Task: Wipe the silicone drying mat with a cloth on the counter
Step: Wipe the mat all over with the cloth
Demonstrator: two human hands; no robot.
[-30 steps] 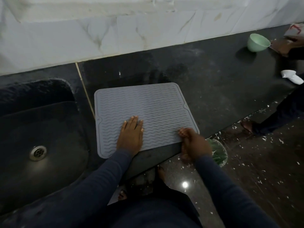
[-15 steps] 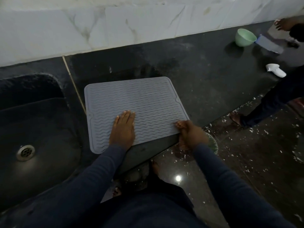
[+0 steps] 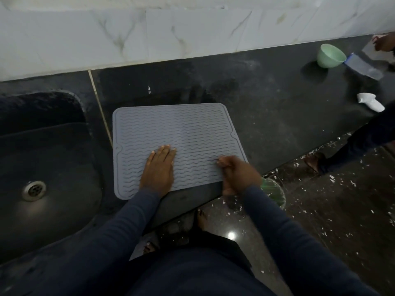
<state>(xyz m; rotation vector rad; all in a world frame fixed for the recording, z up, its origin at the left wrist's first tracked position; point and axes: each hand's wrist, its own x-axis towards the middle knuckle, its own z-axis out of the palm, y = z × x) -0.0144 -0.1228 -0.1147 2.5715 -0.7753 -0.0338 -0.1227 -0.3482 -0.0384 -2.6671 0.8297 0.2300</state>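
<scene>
Beneath our flat left hand (image 3: 158, 167): mat (image 3: 181, 129); our right hand (image 3: 239, 174) is gripping its corner; no cloth showing, wiping apparently pending.

Before me the mat (image 3: 181, 133) lay on the counter (image 3: 267, 116), just right of the sink (image 3: 53, 146); a bowl (image 3: 330, 55) stood far right.

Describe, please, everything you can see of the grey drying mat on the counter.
The mat is a grey rectangle with rounded corners, seemingly silicone, covered in wavy ridges inside a raised rim, with a small notch at each side edge. It lies flat on the dark counter, right of the sink, near the front edge. The left hand rests flat on it; the right hand curls over its near right corner.
</scene>
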